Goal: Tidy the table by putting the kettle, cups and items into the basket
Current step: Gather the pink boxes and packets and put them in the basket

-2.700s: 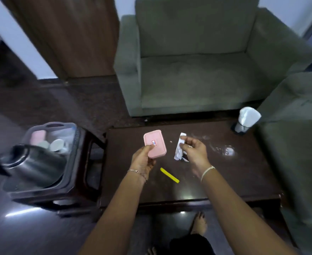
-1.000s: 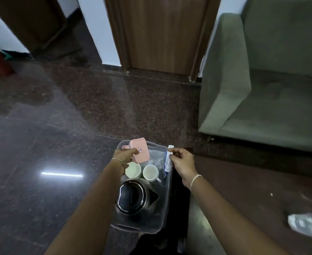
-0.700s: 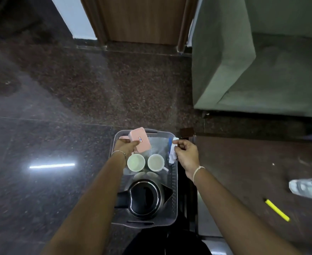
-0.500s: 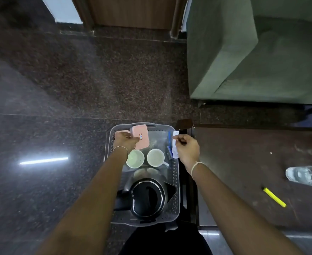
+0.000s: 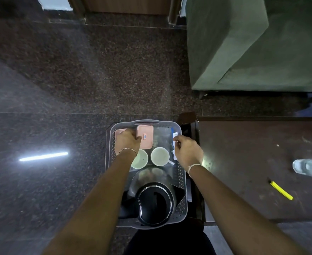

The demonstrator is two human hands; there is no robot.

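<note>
Basket (image 5: 180, 173), a grey perforated plastic tub standing just beside the left end of the dark table (image 5: 243, 144), shown well filled. Its largest content, the kettle (image 5: 156, 203), sits upright in the near half with its black lid facing up; beyond it two pale cups (image 5: 159, 156) stand side by side, mouths up and apparently empty. At the far end lies a pink box (image 5: 118, 133), mostly hidden by the left hand (image 5: 128, 142), which is closed around a second pink box (image 5: 145, 137) held over the far half of the basket, not yet let go. The right hand (image 5: 187, 153) pinches a small white packet (image 5: 175, 144) between thumb and fingertips at the basket's right wall, also unreleased. By this view the kettle, cups and one box are stowed; two items are on the point of being set down. Left on the table, well apart from the basket, are a clear glass (image 5: 308, 167) and, nearer the person, a yellow stick (image 5: 281, 190) that may be a pen or marker. These two appear to be the remaining work, as far as the frame shows.
</note>
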